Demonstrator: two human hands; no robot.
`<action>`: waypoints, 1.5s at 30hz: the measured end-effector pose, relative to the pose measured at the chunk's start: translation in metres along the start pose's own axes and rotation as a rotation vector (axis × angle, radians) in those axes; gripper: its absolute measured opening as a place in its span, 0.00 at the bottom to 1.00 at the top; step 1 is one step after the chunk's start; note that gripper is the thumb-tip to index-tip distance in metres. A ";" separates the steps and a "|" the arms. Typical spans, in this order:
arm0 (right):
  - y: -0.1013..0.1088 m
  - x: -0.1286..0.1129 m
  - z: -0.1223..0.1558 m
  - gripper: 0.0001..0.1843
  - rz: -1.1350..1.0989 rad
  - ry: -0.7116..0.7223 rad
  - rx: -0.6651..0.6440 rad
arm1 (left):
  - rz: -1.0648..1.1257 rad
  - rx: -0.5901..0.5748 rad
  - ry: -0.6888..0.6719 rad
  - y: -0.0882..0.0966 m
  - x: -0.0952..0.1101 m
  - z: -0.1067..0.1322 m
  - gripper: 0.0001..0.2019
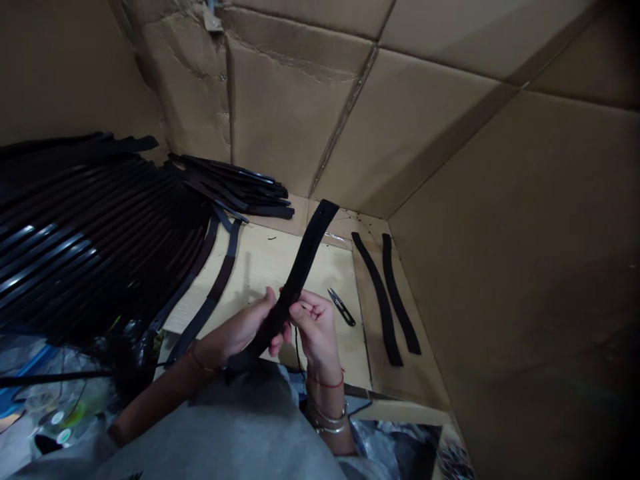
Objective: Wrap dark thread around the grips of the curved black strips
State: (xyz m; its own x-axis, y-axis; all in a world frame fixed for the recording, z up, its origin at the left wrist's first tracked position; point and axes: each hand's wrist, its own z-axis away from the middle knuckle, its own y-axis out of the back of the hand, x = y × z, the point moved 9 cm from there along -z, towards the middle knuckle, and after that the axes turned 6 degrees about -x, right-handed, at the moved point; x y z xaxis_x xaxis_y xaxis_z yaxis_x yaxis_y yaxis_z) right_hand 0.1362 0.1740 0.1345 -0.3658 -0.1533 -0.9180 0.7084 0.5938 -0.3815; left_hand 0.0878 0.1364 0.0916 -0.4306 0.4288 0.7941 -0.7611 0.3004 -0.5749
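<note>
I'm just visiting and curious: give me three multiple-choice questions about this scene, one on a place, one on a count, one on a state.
1. Where do the thread snips lie?
A) in the left hand
B) on the pale wooden board
C) on the strap pile

2. How many loose straps lie apart near the right cardboard wall?
A) one
B) five
C) two

3. What state is the black strap in?
A) held up by the left hand and right hand
B) lying flat
C) coiled

Answers:
1 B, the snips rest on the board beside the hands.
2 C, two lie side by side there.
3 A, both hands grip it, its end rising above them.
</note>
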 end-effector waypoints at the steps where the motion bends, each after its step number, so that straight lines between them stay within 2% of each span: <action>1: 0.000 -0.003 0.000 0.21 0.016 0.019 0.007 | -0.009 0.031 -0.031 0.000 0.003 0.003 0.37; 4: 0.004 -0.009 0.000 0.20 0.078 0.053 0.070 | -0.014 0.150 -0.046 0.002 0.007 0.011 0.29; 6: 0.010 -0.011 0.002 0.18 0.110 0.065 0.158 | -0.027 0.247 -0.085 0.004 0.014 0.016 0.25; 9: 0.017 -0.013 0.009 0.15 0.148 0.097 0.270 | -0.076 0.355 -0.160 0.007 0.023 0.020 0.24; 11: 0.017 -0.011 0.010 0.14 0.127 0.096 0.274 | -0.070 0.370 -0.142 0.007 0.020 0.020 0.25; 13: 0.014 -0.005 0.008 0.16 0.056 0.059 0.221 | -0.045 0.301 -0.090 0.005 0.013 0.018 0.27; 17: 0.001 0.006 0.001 0.21 0.016 -0.038 0.044 | -0.027 0.023 0.083 -0.009 -0.002 0.016 0.30; 18: 0.000 0.005 0.000 0.21 0.036 -0.036 0.040 | -0.058 0.008 0.094 -0.008 -0.002 0.017 0.30; 20: 0.002 0.002 0.000 0.18 0.077 -0.007 0.099 | -0.217 0.113 -0.010 0.001 0.011 0.018 0.27; 23: 0.000 -0.002 0.001 0.16 0.126 0.029 0.165 | -0.514 0.375 -0.265 0.009 0.040 0.027 0.21; 25: -0.006 -0.003 0.000 0.17 0.135 0.032 0.148 | -0.532 0.419 -0.326 0.005 0.045 0.030 0.22; 30: -0.006 -0.007 0.003 0.17 0.118 0.044 0.149 | -0.263 0.268 -0.265 0.004 0.036 0.027 0.27; 32: -0.009 -0.008 0.002 0.17 0.128 0.044 0.096 | -0.166 0.122 -0.213 0.005 0.031 0.022 0.28; 34: -0.016 -0.009 0.001 0.18 0.157 0.046 0.006 | -0.055 -0.104 -0.106 0.000 0.022 0.013 0.30; 36: -0.019 -0.014 0.000 0.19 0.209 0.073 -0.028 | 0.007 -0.304 0.024 -0.008 0.011 0.005 0.33; 37: -0.017 -0.017 0.000 0.20 0.240 0.095 -0.006 | -0.016 -0.311 0.051 -0.007 0.008 0.000 0.34; 38: -0.015 -0.021 0.000 0.20 0.271 0.120 0.034 | -0.066 -0.256 0.040 -0.002 0.009 -0.006 0.35; 40: -0.009 -0.027 0.001 0.21 0.318 0.160 0.123 | -0.196 0.037 -0.108 0.017 0.022 -0.012 0.34; 42: -0.006 -0.030 0.001 0.21 0.334 0.176 0.165 | -0.258 0.282 -0.255 0.024 0.037 -0.005 0.31; 43: -0.006 -0.031 0.000 0.20 0.334 0.177 0.161 | -0.258 0.333 -0.276 0.023 0.039 -0.001 0.30; 45: -0.008 -0.031 -0.003 0.16 0.302 0.162 0.111 | -0.236 0.288 -0.210 0.015 0.036 0.002 0.30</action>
State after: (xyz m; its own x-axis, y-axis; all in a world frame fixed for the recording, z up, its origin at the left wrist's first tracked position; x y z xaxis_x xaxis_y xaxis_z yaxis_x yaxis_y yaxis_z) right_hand 0.1398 0.1768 0.1666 -0.2151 0.1485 -0.9652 0.8570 0.5026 -0.1136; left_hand 0.0597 0.1546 0.1123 -0.2952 0.1847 0.9374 -0.9422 0.1062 -0.3176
